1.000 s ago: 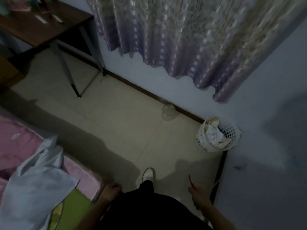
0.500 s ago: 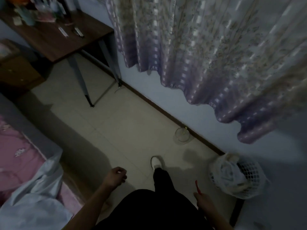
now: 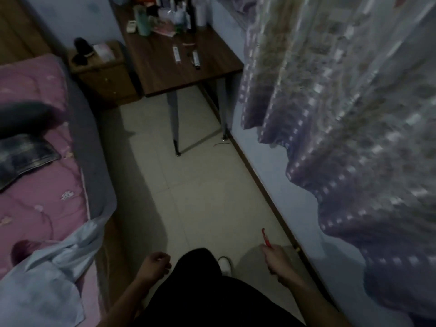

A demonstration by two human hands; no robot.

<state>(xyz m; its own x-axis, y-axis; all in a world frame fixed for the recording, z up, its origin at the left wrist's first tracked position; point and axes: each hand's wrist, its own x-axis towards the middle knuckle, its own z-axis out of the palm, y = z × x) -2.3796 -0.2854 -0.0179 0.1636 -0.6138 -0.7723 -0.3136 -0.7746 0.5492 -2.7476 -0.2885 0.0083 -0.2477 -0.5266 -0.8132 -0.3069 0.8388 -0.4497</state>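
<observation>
My right hand [image 3: 276, 261] hangs at my side near the wall and grips a thin red pen-like stick [image 3: 265, 237] that points up and forward. My left hand [image 3: 155, 263] hangs low on the other side of my dark-trousered leg, fingers loosely curled, with nothing in it. One white shoe [image 3: 225, 265] shows on the tiled floor between my hands.
A bed with a pink cover [image 3: 40, 185] and a pale blue cloth [image 3: 54, 267] runs along the left. Ahead stand a wooden desk [image 3: 184, 69] with bottles and small items, and a bedside cabinet [image 3: 103, 74]. A purple curtain [image 3: 342, 114] hangs on the right wall.
The view has swung left, away from the white basket and the bowl on the floor, toward the desk and bed. My right hand still holds the red stick; both hands stay low.
</observation>
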